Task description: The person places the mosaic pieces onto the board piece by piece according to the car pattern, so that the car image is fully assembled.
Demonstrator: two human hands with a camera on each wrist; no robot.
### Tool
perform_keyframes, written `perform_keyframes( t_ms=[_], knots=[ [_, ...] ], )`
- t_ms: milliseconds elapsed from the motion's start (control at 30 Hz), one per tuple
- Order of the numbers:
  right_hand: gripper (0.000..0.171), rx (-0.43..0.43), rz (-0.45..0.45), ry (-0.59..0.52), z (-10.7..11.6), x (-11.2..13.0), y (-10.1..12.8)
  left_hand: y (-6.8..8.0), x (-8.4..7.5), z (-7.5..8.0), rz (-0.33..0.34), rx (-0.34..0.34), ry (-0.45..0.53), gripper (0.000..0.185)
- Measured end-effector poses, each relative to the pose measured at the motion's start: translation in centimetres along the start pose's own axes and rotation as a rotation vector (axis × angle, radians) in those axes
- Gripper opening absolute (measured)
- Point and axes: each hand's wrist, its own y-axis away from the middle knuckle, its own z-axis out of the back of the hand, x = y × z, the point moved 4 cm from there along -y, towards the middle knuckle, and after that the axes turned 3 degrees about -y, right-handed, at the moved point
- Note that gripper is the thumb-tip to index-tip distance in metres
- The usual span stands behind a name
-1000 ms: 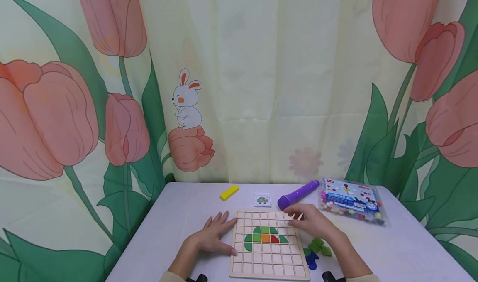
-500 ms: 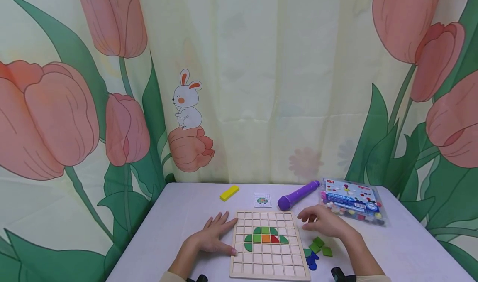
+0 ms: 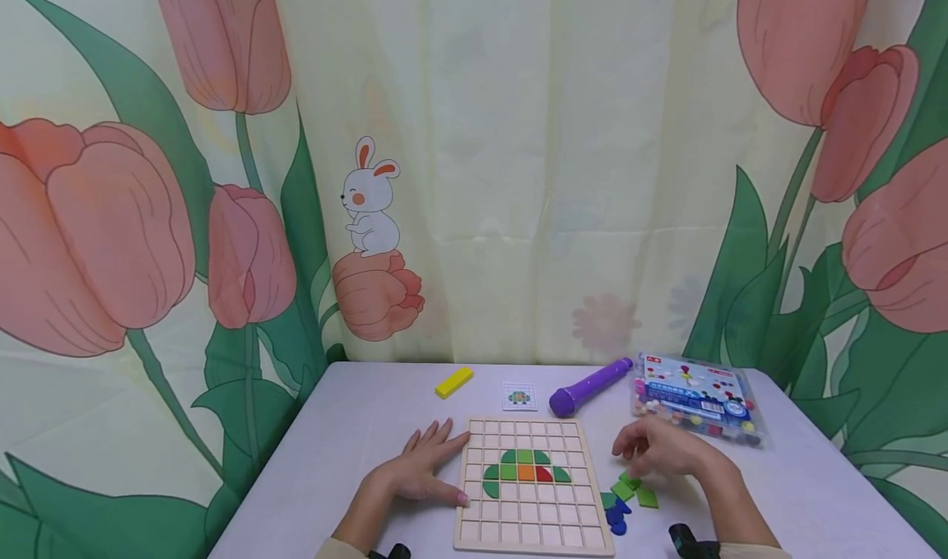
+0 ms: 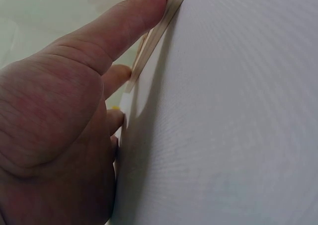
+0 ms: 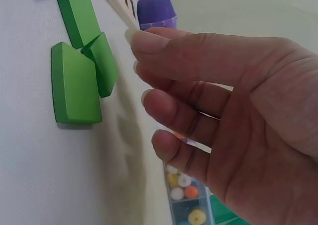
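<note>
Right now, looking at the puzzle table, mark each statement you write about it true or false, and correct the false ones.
1. The left hand rests flat against the left edge of the wooden grid board. True.
2. The right hand grips the purple pen. False: it holds nothing and hovers over the loose green pieces.
3. The yellow block lies on the board. False: it lies on the table, beyond the board.
4. Blue pieces lie right of the board. True.
5. The bead box sits at the table's right. True.
</note>
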Motion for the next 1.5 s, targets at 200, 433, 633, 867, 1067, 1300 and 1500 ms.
perform_keyframes(
  t_ms=[200, 433, 633, 867, 1067, 1300, 1500],
  knots=[
    [0.024, 0.013, -0.046, 0.022, -0.1, -0.6, 0.0, 0.1, 0.0, 0.0, 0.000, 0.000, 0.008, 0.105],
    [0.022, 0.002, -0.036, 0.052, -0.1, -0.8, 0.1, 0.0, 0.1, 0.0, -0.003, -0.001, 0.010, 0.105],
    [0.021, 0.000, -0.039, 0.040, -0.1, -1.0, 0.1, 0.0, 0.1, 0.1, -0.013, -0.006, 0.007, 0.106],
    [0.021, 0.006, -0.045, 0.042, 0.0, -1.8, 0.1, -0.1, 0.2, 0.0, -0.016, -0.003, 0.002, 0.106],
    [0.021, 0.003, -0.034, 0.037, 0.0, -2.0, 0.1, -0.2, 0.2, -0.1, -0.003, 0.000, 0.003, 0.106],
    [0.022, -0.048, -0.021, 0.029, -0.5, -1.9, -0.8, -0.1, 0.0, -0.1, 0.001, 0.002, 0.012, 0.106],
    [0.022, -0.107, -0.007, 0.040, -0.9, -1.6, -1.3, 0.0, -0.2, 0.0, 0.005, 0.002, 0.014, 0.106]
  ],
)
